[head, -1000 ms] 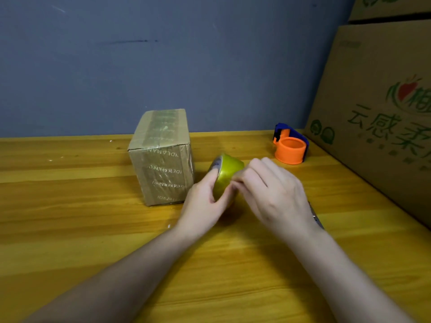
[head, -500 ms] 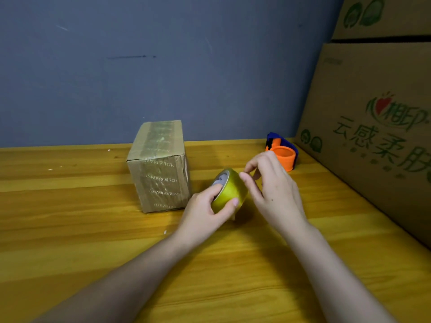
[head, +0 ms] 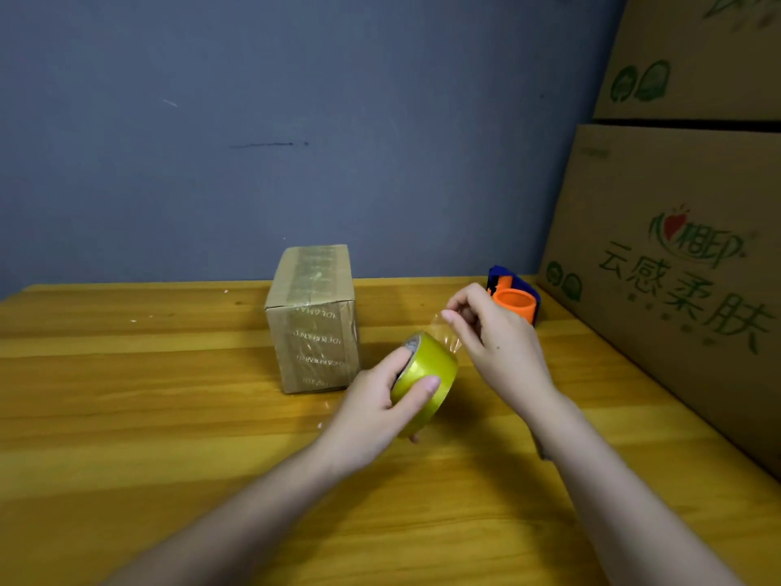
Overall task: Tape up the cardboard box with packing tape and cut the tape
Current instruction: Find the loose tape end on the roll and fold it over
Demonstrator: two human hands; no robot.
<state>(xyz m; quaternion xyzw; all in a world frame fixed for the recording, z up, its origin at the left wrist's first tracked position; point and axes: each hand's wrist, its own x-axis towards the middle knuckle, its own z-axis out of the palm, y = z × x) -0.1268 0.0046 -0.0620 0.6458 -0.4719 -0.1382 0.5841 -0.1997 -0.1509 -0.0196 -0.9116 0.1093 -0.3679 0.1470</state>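
Count in frame: 1 small cardboard box (head: 312, 319) on the table (head: 126, 416), taped over the top. 1 roll of yellowish packing tape (head: 427, 370), with 1 clear strip (head: 446, 334) peeled off it. 1 orange-and-blue tape dispenser (head: 513, 300) at the back. 2 large printed cartons (head: 676, 289) stacked at the right, upper one (head: 697, 57) only partly in frame. 2 bare hands: left hand (head: 376, 412), right hand (head: 498, 344). 1 wooden table, 1 blue-grey wall (head: 296, 120).
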